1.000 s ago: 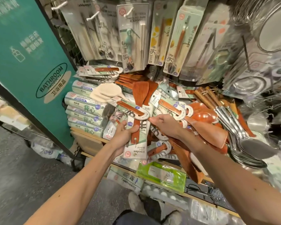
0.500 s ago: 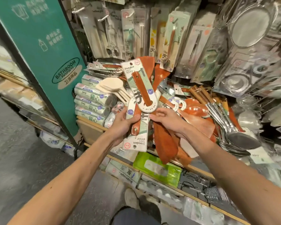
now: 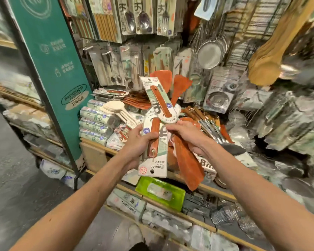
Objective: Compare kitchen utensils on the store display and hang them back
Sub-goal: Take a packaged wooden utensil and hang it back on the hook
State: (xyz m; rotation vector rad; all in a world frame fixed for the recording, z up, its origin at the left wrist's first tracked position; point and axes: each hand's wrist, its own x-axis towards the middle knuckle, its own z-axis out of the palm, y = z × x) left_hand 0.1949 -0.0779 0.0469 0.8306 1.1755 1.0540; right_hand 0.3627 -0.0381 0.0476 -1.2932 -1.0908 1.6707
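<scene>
My left hand (image 3: 136, 145) grips the handle of a reddish wooden spatula (image 3: 153, 136) on a white and green card printed "Wooden". Its handle points down and its blade rises behind the other card. My right hand (image 3: 187, 134) holds a second carded wooden spatula (image 3: 188, 165) the other way round, blade hanging down and handle (image 3: 160, 102) pointing up. The two spatulas cross between my hands in front of the store display. More reddish spatulas (image 3: 138, 104) lie stacked on the shelf behind.
A green "BATHROOM" sign panel (image 3: 49, 69) stands at the left. Carded cutlery (image 3: 130, 66) and strainers (image 3: 209, 55) hang above. On the shelf lie bag rolls (image 3: 94, 122), pale paddles (image 3: 114, 107) and metal ladles (image 3: 212, 127). A green pack (image 3: 161, 192) sits below.
Both hands lifted the spatulas off the shelf pile. The right hand turned its spatula handle-up, blade-down. My view has tilted upward, showing more hanging packs.
</scene>
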